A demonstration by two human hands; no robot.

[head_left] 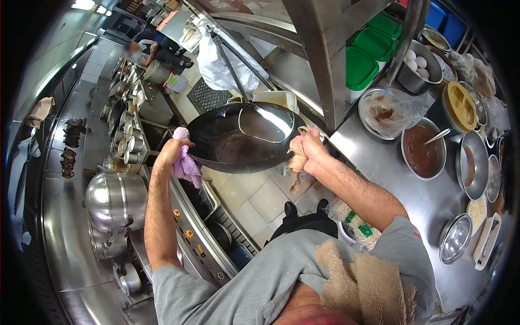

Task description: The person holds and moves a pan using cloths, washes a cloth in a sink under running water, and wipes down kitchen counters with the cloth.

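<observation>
Arms extended, left hand (177, 150) and right hand (314, 149) grip the rim of a large black metal wok (241, 138) through a purple cloth (187, 165) and a tan cloth (297, 160); its dark contents appear to be liquid.

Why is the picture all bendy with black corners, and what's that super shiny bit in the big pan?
Head view: the edges bend and go black, probably from a very wide lens; head view: the white streak in the big pan looks like glare; head view: the left hand looks fairly clear, but the person at the back is fuzzier.
</observation>
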